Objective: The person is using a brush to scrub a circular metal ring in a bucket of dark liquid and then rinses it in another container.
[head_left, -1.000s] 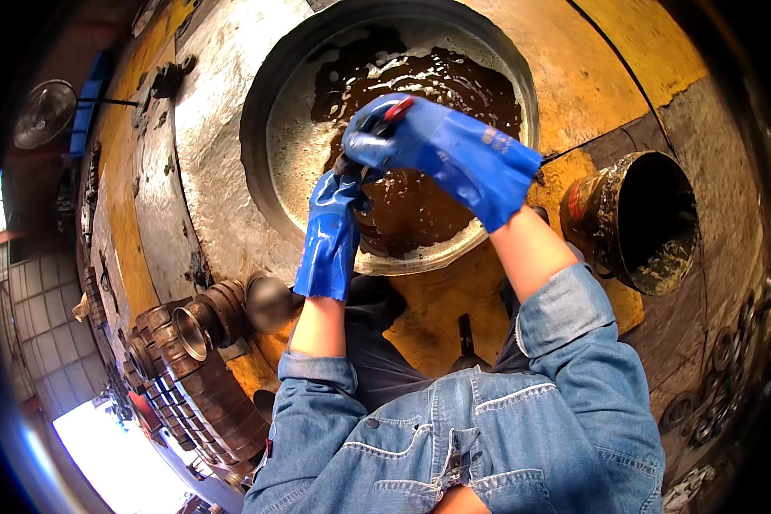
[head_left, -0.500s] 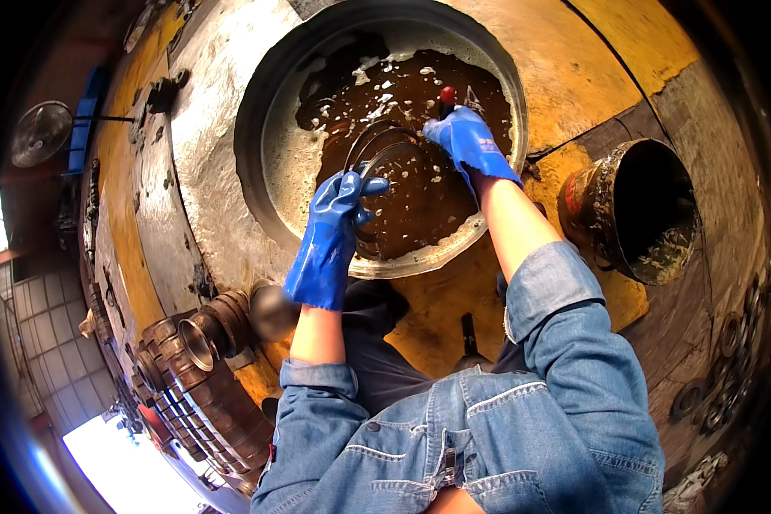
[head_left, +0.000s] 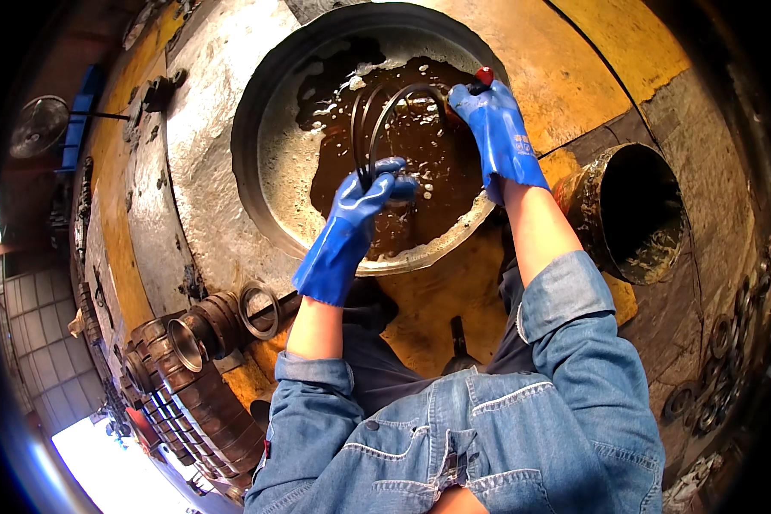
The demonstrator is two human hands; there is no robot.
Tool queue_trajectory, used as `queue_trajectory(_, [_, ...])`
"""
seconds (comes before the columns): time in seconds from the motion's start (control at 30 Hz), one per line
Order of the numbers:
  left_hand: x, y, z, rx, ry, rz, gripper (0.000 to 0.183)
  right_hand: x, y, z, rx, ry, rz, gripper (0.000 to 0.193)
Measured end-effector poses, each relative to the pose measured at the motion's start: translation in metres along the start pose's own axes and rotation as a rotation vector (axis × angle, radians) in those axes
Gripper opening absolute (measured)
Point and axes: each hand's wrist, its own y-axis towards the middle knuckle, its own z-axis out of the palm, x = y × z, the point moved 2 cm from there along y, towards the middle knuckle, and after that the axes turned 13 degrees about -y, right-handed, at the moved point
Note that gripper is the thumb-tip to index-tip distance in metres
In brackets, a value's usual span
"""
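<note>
My left hand [head_left: 351, 210], in a blue rubber glove, is closed on several thin dark rings [head_left: 387, 116]. They stand up from its fingers above a wide round basin [head_left: 247, 146] of murky brown liquid [head_left: 433, 201] with pale foam at the sides. My right hand [head_left: 499, 133], gloved alike, is closed round a tool with a red end [head_left: 485, 75] near the basin's right rim; the rest of that tool is mostly hidden by the glove. The rings' far curve reaches close to the right fingers, and I cannot tell whether they touch.
An open, grimy bucket [head_left: 587, 201] lies tilted on the right. At the lower left are stacked brown metal rings [head_left: 201, 398] and a paler ring [head_left: 259, 330]. More dark rings [head_left: 721, 338] lie at the far right. A round caged fan [head_left: 39, 126] stands far left.
My left hand has moved up and right, with the rings more upright. My right hand and the red-ended tool have shifted right, toward the rim. A blurred round shape at lower left now shows as a ring.
</note>
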Motion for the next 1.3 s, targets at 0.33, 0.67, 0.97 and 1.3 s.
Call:
queue_trajectory(0.33, [0.000, -0.016, -0.074, -0.366, -0.052, -0.111, 0.047, 0.061, -0.032, 0.015, 0.626, 0.266, -0.171, 0.047])
queue_trajectory(0.67, [0.002, -0.014, -0.068, -0.344, -0.007, 0.017, 0.035, 0.082, -0.030, 0.095, 0.795, 0.052, -0.254, 0.031])
queue_trajectory(0.97, [0.002, -0.015, -0.071, -0.303, -0.019, 0.028, 0.037, 0.093, -0.038, 0.093, 0.916, 0.381, -0.297, 0.019])
queue_trajectory(1.3, [-0.018, -0.028, -0.049, -0.264, -0.013, 0.007, 0.033, 0.050, -0.022, 0.068, 0.500, 0.134, 0.049, 0.036])
